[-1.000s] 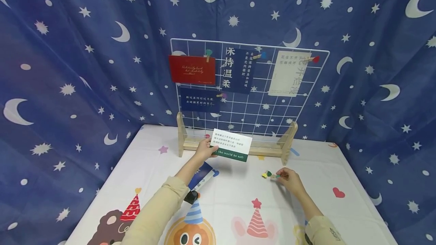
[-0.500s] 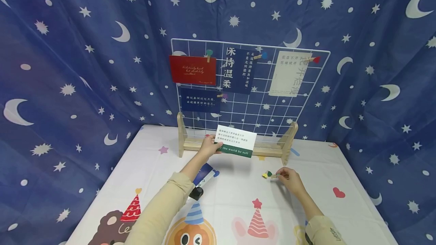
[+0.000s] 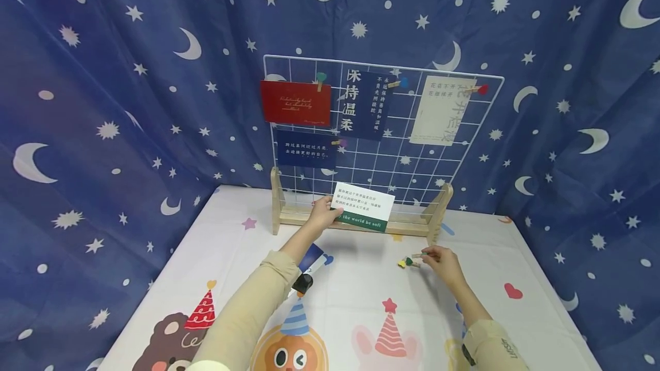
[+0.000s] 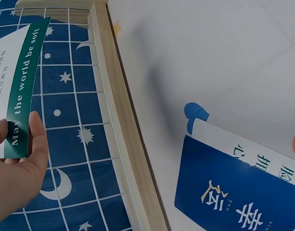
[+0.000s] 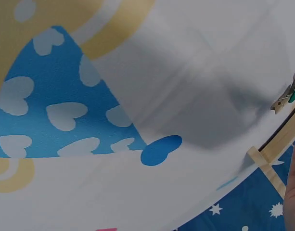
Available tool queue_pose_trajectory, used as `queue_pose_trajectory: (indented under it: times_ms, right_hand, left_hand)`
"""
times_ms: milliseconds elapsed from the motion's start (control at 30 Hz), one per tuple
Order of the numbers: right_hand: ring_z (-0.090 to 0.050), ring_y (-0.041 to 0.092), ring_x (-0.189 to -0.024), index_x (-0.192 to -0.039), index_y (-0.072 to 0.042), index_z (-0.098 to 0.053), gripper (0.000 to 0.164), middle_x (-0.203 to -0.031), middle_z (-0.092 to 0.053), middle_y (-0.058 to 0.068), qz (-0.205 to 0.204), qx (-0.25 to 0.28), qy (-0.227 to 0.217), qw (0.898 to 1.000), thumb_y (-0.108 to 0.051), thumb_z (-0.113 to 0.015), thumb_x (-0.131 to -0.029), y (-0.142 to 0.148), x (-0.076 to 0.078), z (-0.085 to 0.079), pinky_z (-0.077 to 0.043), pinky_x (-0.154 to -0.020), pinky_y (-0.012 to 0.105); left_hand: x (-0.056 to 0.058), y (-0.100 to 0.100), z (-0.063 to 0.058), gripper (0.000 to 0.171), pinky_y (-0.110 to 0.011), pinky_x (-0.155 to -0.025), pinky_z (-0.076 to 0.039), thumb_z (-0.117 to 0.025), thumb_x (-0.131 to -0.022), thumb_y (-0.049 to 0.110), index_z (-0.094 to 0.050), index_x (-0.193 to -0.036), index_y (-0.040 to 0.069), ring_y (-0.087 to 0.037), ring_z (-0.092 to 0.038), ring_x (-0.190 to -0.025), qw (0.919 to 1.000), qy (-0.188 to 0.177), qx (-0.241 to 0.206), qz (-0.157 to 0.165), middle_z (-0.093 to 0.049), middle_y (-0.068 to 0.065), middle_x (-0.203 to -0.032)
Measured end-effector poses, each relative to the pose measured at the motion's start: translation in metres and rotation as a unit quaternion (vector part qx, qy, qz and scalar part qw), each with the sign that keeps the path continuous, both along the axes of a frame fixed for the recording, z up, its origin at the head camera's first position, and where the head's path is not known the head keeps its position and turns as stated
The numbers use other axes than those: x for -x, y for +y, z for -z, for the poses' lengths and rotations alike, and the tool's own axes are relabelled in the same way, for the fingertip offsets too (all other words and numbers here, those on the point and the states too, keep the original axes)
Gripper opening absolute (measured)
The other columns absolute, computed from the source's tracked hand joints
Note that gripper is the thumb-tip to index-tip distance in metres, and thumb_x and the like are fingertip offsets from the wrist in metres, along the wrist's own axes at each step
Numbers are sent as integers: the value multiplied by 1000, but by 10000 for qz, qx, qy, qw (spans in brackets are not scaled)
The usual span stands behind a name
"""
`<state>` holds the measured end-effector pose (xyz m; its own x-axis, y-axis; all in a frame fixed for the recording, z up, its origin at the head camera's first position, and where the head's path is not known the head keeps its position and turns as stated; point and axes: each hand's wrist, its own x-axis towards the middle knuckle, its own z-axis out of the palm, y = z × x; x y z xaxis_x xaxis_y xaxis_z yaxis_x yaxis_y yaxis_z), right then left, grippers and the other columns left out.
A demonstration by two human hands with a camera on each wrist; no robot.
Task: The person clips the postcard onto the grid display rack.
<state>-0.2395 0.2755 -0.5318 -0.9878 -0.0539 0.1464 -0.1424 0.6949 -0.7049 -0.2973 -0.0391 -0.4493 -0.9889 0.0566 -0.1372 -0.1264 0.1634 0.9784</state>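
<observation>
My left hand (image 3: 321, 214) pinches the left edge of a white and green card (image 3: 365, 201), held tilted in front of the lower part of the wire grid rack (image 3: 381, 172). Thumb and fingers grip its green strip in the left wrist view. Over the table at the right, my right hand (image 3: 446, 264) pinches a small wooden clothespin (image 3: 419, 255) by its end. Just below that lie loose clothespins (image 3: 405, 263) with yellow and green decorations. The right wrist view catches only the edge of this hand (image 5: 293, 192), near a wooden clothespin (image 5: 282, 100).
Clipped on the rack hang a red card (image 3: 296, 104), a tall blue card (image 3: 365, 104), a small blue card (image 3: 306, 149) and a cream card (image 3: 442, 111). Wooden feet (image 3: 440, 210) support the rack. Blue and white cards (image 4: 234, 187) lie on the table beneath my left forearm.
My left hand has carried the card right and up, closer to the rack. My right hand has lifted a clothespin slightly away from the others on the table.
</observation>
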Motion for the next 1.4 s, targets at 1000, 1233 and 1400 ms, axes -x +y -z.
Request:
queue_pose_trajectory:
  times_ms: [1000,1233,1400]
  right_hand:
    - [-69,31,-79,-104,15,-59,19,-89,-66,26,-52,568,262,9980,2,-58,-89,-8,24,-18,-57,-69,21]
    - [-68,34,-82,-105,14,-59,20,-90,-67,26,-49,443,494,9978,-1,-57,-91,-13,31,-35,-55,-69,19]
    - [-69,31,-82,-105,12,-60,20,-91,-67,26,-14,553,619,9965,-1,-58,-91,-17,37,-46,-53,-69,14]
  left_hand:
    - [26,25,-33,44,-30,-78,-57,-56,-91,0,-44,-132,-4,-29,-66,-94,9996,151,-229,60,-61,-24,-114]
    - [61,29,-13,39,-25,-68,-58,-59,-88,-2,-48,-125,-4,-23,-68,-83,9979,535,-354,9,-65,-18,-101]
    - [72,30,-8,40,-26,-69,-58,-61,-87,0,-50,-125,1,-23,-68,-84,9964,602,-594,7,-66,-15,-101]
